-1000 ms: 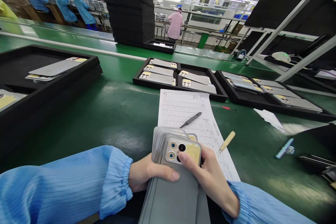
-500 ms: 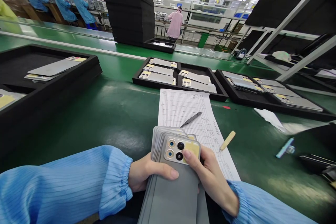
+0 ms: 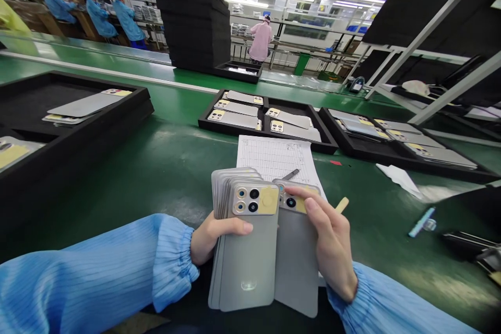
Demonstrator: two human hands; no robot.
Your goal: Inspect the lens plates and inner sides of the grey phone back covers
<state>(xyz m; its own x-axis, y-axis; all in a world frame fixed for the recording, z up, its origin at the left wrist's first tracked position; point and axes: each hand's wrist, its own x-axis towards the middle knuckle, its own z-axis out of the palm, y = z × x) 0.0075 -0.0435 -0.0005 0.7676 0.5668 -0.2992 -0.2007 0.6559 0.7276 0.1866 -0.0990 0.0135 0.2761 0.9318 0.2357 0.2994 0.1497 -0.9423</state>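
My left hand [image 3: 213, 234] is closed round the side of a fanned stack of grey phone back covers [image 3: 248, 250], its thumb lying across the front one. Four-lens camera windows and a yellow film patch show at the top of that front cover. Just to the right, partly behind the stack, is a separate grey phone back cover [image 3: 297, 266]. My right hand [image 3: 332, 237] grips it at its right edge, with fingertips over its camera area. Part of its camera window is hidden by those fingers. Both sets are held upright, slightly tilted, above the front of the bench.
Behind the covers lies a printed form [image 3: 274, 154] with a dark pen-like tool [image 3: 290, 174]. Black trays [image 3: 201, 122] of covers stand beyond and at left [image 3: 146, 102]. A tall black tray stack [image 3: 191, 26] rises behind. A white scrap [image 3: 399, 180] and a blue tool [image 3: 421, 222] lie right.
The right-hand cover has come out to the right of the stack, showing its camera window. My right hand has moved right and off the front cover; the stack has risen and shifted slightly left.
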